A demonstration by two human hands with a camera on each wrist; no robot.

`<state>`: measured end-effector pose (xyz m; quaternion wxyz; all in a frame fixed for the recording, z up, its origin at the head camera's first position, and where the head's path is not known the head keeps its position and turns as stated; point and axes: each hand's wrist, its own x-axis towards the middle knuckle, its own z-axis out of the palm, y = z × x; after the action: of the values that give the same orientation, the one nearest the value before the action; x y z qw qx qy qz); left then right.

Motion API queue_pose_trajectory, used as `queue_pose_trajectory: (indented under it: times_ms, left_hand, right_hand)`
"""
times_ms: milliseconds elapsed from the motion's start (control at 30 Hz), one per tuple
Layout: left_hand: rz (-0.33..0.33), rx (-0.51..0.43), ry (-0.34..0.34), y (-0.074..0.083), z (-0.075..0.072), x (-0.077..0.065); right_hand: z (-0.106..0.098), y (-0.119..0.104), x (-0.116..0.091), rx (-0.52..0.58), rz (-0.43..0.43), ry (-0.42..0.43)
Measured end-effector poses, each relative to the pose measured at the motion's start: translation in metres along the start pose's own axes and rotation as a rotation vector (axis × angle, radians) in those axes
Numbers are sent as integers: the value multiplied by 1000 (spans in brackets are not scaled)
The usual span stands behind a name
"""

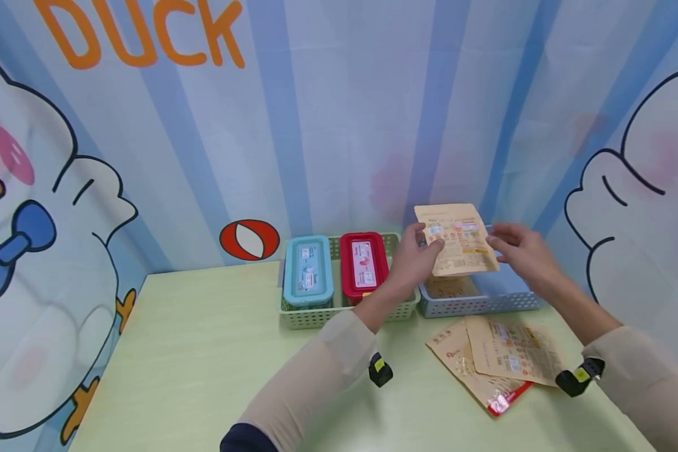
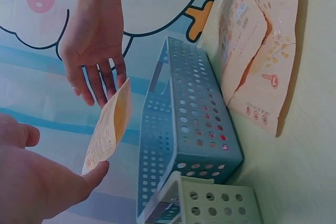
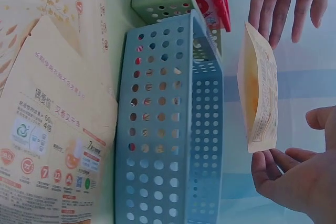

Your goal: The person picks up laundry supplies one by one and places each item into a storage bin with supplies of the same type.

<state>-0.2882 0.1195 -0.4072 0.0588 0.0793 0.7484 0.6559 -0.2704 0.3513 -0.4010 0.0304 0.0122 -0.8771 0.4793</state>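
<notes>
My left hand holds a flat tan printed pouch by its left edge, the thumb on the printed side facing me. The pouch is raised over the blue perforated basket, standing nearly upright. At its opposite edge is my right hand, fingertips right at the side of the pouch and thumb apart from it in the right wrist view. Seen from the left wrist, the right hand's fingers are fairly straight. Another tan pouch lies inside the blue basket, partly covered by the raised one.
Left of the blue basket, a green basket holds a light blue lidded box and a red lidded box. Two tan pouches overlap on the table in front of the blue basket. A striped cartoon curtain hangs behind.
</notes>
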Motion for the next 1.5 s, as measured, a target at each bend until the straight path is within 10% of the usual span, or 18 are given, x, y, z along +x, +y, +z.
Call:
queue_pose_trajectory:
  times_ms: [733,1500]
  left_hand:
    - [-66,33,-11,-32,18,0]
    - [-208,34,-3,-29,34,-7]
  right_hand:
    - [23,56,6,52,66,1]
    - [34,69,5,-74,45,25]
